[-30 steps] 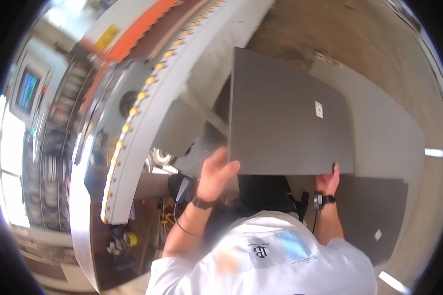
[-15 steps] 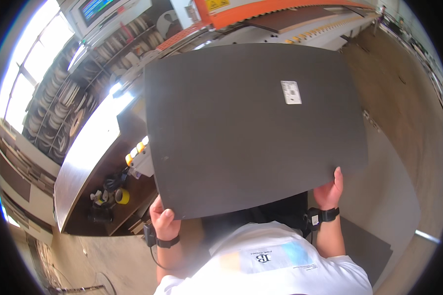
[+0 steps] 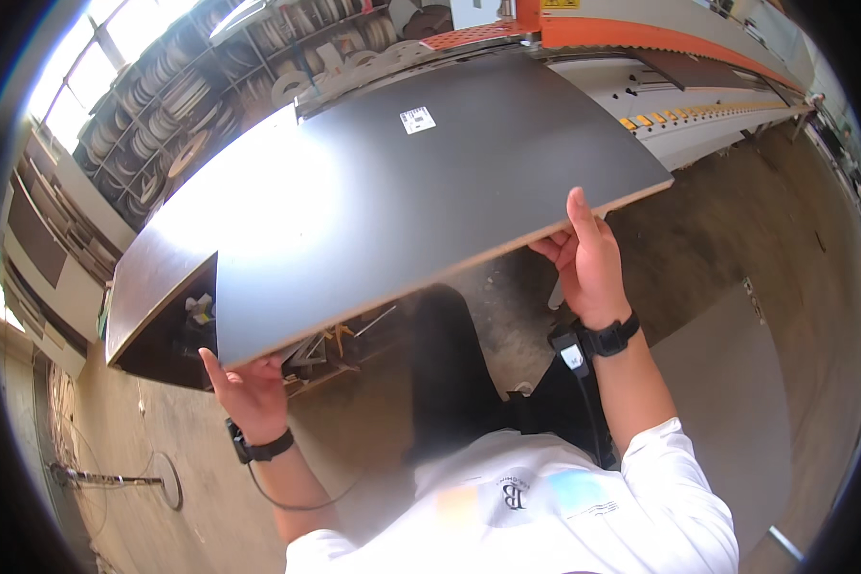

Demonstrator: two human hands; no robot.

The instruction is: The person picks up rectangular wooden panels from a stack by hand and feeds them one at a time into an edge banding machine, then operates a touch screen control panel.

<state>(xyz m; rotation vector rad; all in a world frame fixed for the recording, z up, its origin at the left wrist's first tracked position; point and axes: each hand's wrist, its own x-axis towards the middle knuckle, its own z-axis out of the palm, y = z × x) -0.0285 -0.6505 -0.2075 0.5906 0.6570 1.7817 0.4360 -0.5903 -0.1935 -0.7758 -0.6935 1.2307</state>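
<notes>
"Since the earlier frame, the panel (image 3: pixel 450 172) had swung away from the wearer's body and out to the left, and its label (image 3: pixel 417 120) had gone from right of centre to the far side. Where did you see it sit, from your end of the link?"

"On my feed its far part was over the counter (image 3: pixel 153 301), just short of the machine (image 3: pixel 641 38) with the orange beam. I couldn't tell whether it touched the counter top. Its pale near edge ran slanting, lower at the left, and glare washed out much of the left half."

"And the left hand (image 3: pixel 251 397)?"

"I had it at the near left corner, holding the panel from below: fingers (image 3: pixel 266 365) tucked partly out of sight under the edge, thumb up beside the corner."

"What about the right hand (image 3: pixel 588 268)?"

"It held the same edge, nearer the right corner. I saw its fingers curled under and its thumb upright above the edge. Each wrist wore a black strap."

"Anything behind?"

"I made out a rack (image 3: pixel 163 115) of rolls at the upper left, and a grey board (image 3: pixel 708 373) low on the right."
</notes>
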